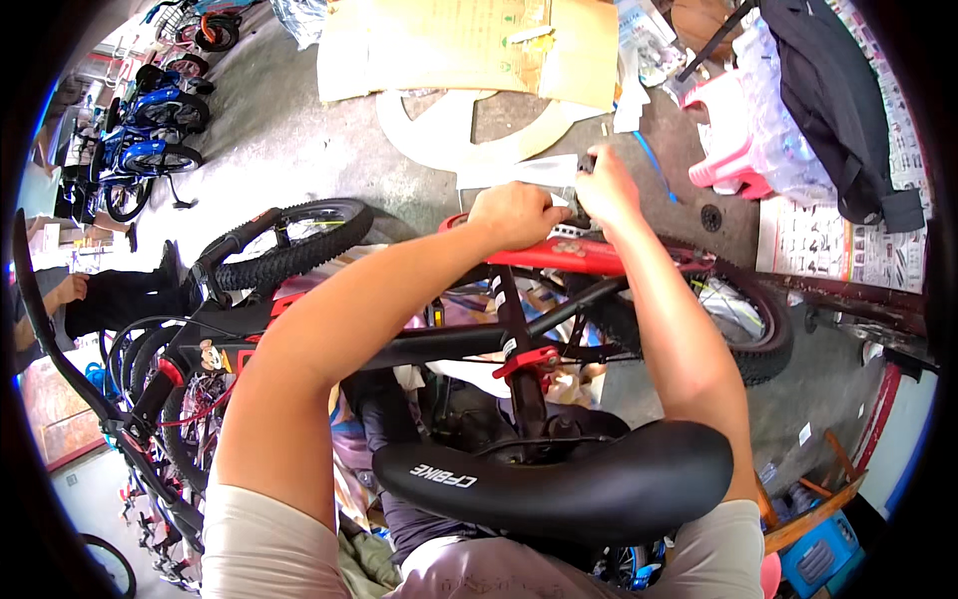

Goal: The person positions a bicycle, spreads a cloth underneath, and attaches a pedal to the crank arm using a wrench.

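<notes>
A bicycle with a black frame (439, 345) stretches across in front of me, its black saddle (559, 479) closest to my body. Both my arms reach over the frame to its far side, where a red chain guard (549, 258) runs. My left hand (514, 215) is closed just above the guard, by the crank; what its fingers hold is hidden. Slightly farther right, my right hand (607, 190) is closed around a small black part (586, 163), whose kind I cannot make out. A red seat clamp (529, 361) sits on the seat tube below the hands.
The front wheel (299, 240) lies left, the rear wheel (763, 329) right. Cardboard (459, 50) covers floor beyond my hands. A pink stool (733, 130) and black cloth (833, 100) are far right. Another person's hand (70, 290) shows at left, below parked blue bikes (150, 155).
</notes>
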The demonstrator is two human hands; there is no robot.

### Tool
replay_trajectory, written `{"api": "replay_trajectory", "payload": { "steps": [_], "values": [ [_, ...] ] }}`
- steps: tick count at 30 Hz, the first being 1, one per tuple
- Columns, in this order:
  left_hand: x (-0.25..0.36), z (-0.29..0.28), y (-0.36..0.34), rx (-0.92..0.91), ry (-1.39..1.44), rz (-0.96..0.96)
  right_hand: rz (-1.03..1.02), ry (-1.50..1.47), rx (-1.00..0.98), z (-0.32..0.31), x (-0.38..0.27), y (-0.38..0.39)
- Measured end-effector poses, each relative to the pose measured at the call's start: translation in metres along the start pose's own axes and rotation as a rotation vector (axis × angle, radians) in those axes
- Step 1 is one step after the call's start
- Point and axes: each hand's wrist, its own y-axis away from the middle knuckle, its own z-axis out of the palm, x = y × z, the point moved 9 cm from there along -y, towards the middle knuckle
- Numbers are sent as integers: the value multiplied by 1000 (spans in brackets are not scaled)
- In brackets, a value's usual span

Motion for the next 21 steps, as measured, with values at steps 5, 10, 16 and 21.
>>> {"api": "replay_trajectory", "payload": {
  "steps": [5,10,16,21],
  "values": [
    [-2,-6,-8,161,-39,62,-39,-44,37,-5,-6,-4],
    [-13,-2,-26,91,-69,-40,-8,-42,25,-9,-9,-7],
    [-12,-5,-28,78,-115,-44,11,-37,16,-9,-9,-9],
    [-23,-10,-29,134,13,-139,26,-25,1,-5,-7,-11]
  ]
}}
